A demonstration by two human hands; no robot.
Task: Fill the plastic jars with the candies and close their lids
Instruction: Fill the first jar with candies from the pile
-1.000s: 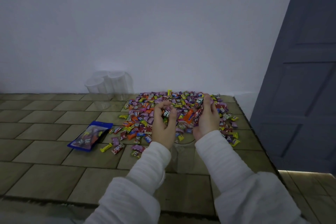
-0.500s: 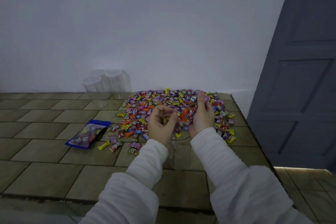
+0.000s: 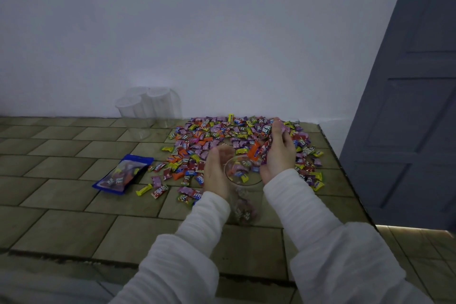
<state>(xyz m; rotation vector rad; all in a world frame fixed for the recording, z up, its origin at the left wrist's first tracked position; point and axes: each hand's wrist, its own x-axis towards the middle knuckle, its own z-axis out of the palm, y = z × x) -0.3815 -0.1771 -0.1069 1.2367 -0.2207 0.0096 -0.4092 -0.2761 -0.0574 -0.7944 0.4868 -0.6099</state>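
Observation:
A clear plastic jar (image 3: 256,201) stands open on the tiled table in front of me, with some candies at its bottom and a few falling past its rim. A wide pile of wrapped candies (image 3: 212,136) lies just behind it. My left hand (image 3: 217,175) is against the jar's left rim, fingers loosely raised and blurred, with nothing in it that I can see. My right hand (image 3: 280,153) hovers at the jar's right rim, cupped around a handful of candies, including an orange one.
Several empty clear jars (image 3: 145,106) stand together at the back by the white wall. A blue candy bag (image 3: 123,174) lies flat to the left of the pile. The table's right edge (image 3: 345,175) drops off toward a grey door (image 3: 407,118).
Both hands pulled back from the pile to the jar's mouth. The left hand has opened and its candies now fall into the jar. The right hand still carries its handful.

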